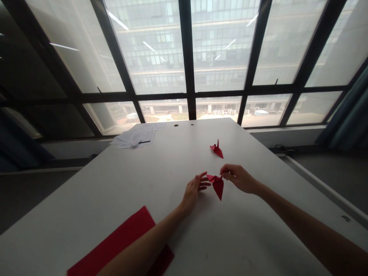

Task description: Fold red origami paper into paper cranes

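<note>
A folded red paper figure (218,185) sits in the middle of the white table (161,172), its long point aimed toward me. My right hand (238,178) pinches its upper right tip between thumb and fingers. My left hand (195,189) lies just left of it, fingers stretched out, fingertips touching its left tip. A finished red paper crane (217,149) stands farther back on the table, apart from both hands.
A stack of red paper sheets (120,241) lies at the near left, partly under my left forearm. White papers with a pen (136,137) rest at the far left corner. Two small dark spots (176,125) mark the far edge. Large windows rise behind.
</note>
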Motion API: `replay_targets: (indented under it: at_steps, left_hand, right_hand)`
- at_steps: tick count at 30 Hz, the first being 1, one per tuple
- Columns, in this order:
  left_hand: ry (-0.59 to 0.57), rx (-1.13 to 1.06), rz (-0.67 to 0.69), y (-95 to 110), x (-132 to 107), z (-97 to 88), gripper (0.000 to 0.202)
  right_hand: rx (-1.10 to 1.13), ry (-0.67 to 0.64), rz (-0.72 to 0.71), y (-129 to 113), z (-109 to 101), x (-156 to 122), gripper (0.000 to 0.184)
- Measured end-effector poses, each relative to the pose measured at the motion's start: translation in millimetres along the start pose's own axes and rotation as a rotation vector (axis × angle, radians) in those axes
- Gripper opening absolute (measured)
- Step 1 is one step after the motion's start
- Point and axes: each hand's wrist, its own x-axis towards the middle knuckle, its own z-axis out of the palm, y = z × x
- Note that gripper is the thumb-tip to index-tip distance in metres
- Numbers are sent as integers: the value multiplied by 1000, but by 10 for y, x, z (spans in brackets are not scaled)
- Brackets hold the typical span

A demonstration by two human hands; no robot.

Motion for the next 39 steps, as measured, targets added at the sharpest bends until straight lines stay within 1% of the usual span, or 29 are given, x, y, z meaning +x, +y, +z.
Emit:
replay_targets:
  at_steps: [2, 4, 6, 9, 11, 14, 17, 18, 20, 23, 26, 27, 28, 30, 31, 33, 35, 39]
  left_hand:
    - [-13, 20, 12, 1, -2, 1, 62]
    - [2, 62, 30, -4, -2, 3, 58]
    - [70, 129, 62, -13, -2, -2, 51]
    - [217, 254, 132, -24, -8, -20, 42]
    - [265, 330, 178, -30, -21, -29, 50]
    - [262, 417, 230, -37, -44, -26, 63]
    - [259, 480, 255, -36, -51, -21, 60]
    - [249, 499, 258, -31, -52, -21, 57]
    - [191, 538, 269, -10, -58, -15, 49]
    - [44, 602, 300, 31, -88, 19, 37]
    - [-81, 653, 318, 44, -121, 62, 36]
    - [-110, 664, 318, 39, -126, 70, 39]
    - [-130, 672, 316, 30, -126, 74, 42]
    - [-149, 679, 311, 7, -115, 70, 45]
    - [-150, 679, 308, -5, -106, 63, 45]
    - [-143, 672, 305, -27, -85, 46, 44]
    - [-133, 664, 300, -45, -68, 34, 41]
    - [-136, 651, 285, -72, -57, 32, 30]
  right_hand:
    - [-25, -50, 11, 28, -20, 0, 13]
    - [-37, -78, 25, 63, -24, 2, 12]
    - [-46, -88, 40, 101, -26, 7, 14]
    - [-45, -77, 61, 162, -36, 21, 15]
    - [-39, -62, 72, 205, -47, 36, 15]
    - [-45, -46, 87, 275, -49, 54, 16]
    - [-68, -61, 106, 349, -7, 49, 16]
    - [-75, -68, 112, 371, 18, 41, 16]
    - [-84, -75, 122, 404, 79, 24, 17]
    - [-85, -72, 132, 421, 152, 1, 19]
    - [-75, -94, 139, 426, 142, -42, 27]
    - [-71, -110, 143, 434, 118, -69, 34]
    - [-75, -125, 147, 446, 90, -103, 46]
    - [-112, -143, 156, 480, 38, -183, 77]
    - [-156, -147, 158, 497, 22, -224, 89]
    - [-224, -165, 152, 520, 19, -287, 100]
    - [-268, -184, 128, 519, 43, -313, 97]
    - [-326, -213, 118, 471, 66, -276, 79]
